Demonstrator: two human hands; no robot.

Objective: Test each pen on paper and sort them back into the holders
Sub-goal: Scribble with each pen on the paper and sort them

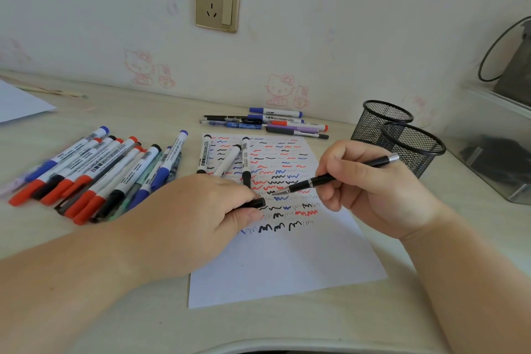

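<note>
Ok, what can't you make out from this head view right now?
- Black cap in the left hand: mostly covered by fingers.
- Mesh holders: insides too dark to tell whether they hold pens.
- Marker pile: lower pens buried, uncountable.
- Pen in the right hand: tip too small to tell whether it touches the paper.
</note>
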